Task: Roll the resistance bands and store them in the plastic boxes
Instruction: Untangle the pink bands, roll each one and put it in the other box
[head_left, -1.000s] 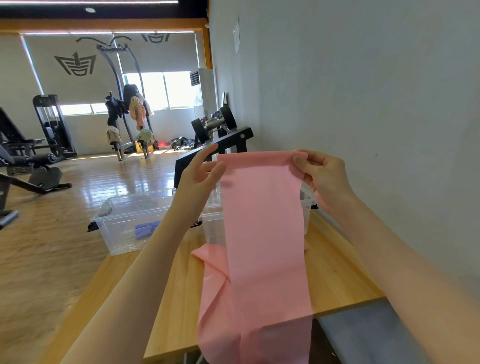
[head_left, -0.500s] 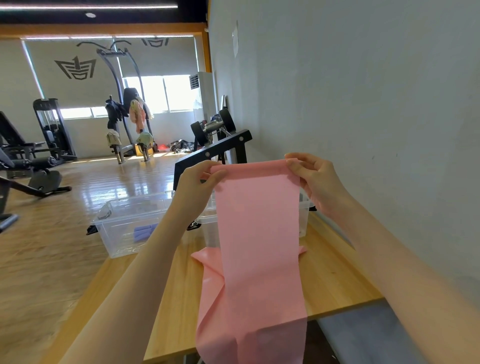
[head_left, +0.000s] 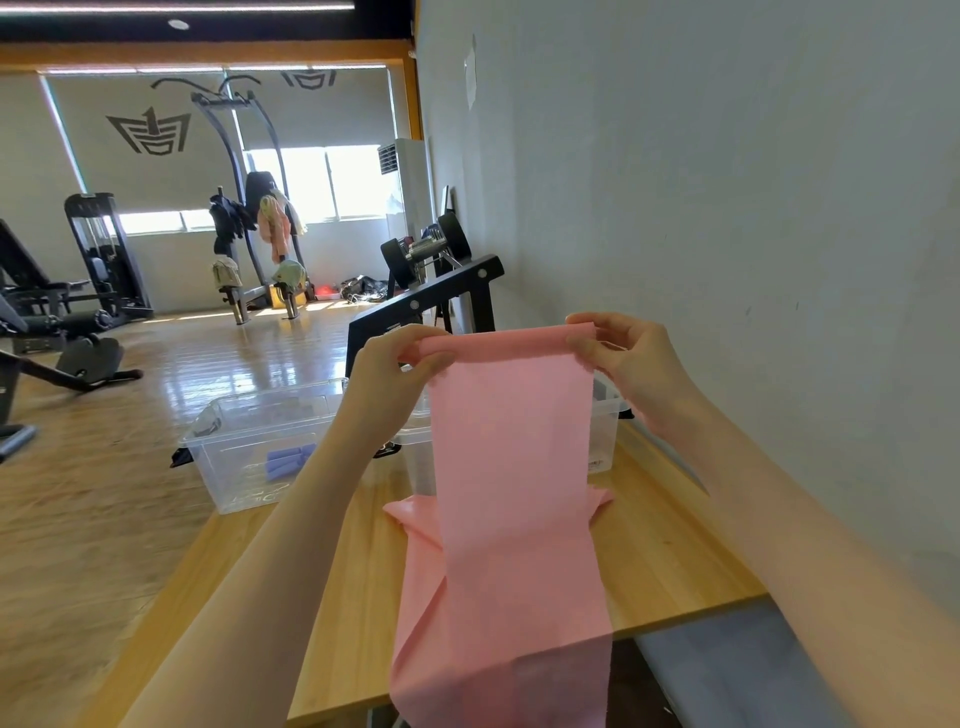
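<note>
A wide pink resistance band (head_left: 514, 467) hangs in front of me, held up by its top edge above the wooden table (head_left: 343, 587). My left hand (head_left: 395, 379) pinches the top left corner and my right hand (head_left: 628, 364) pinches the top right corner; the top edge is curled over into a small fold. The band's lower part drapes over the table's near edge, with more of it bunched on the tabletop. Behind it stand two clear plastic boxes: the left box (head_left: 249, 447) holds rolled purple bands (head_left: 285, 460), the right box (head_left: 605, 431) is mostly hidden by the pink band.
A grey wall (head_left: 727, 208) runs along the table's right side. A black dumbbell rack (head_left: 431, 291) stands behind the boxes. Gym machines stand on the wooden floor (head_left: 104, 467) at the left and far back. A grey bench pad (head_left: 737, 670) lies below the table's near right corner.
Both hands have lowered slightly and turned the band's top edge over, starting a small roll at the top. The band's hanging part stays draped over the table.
</note>
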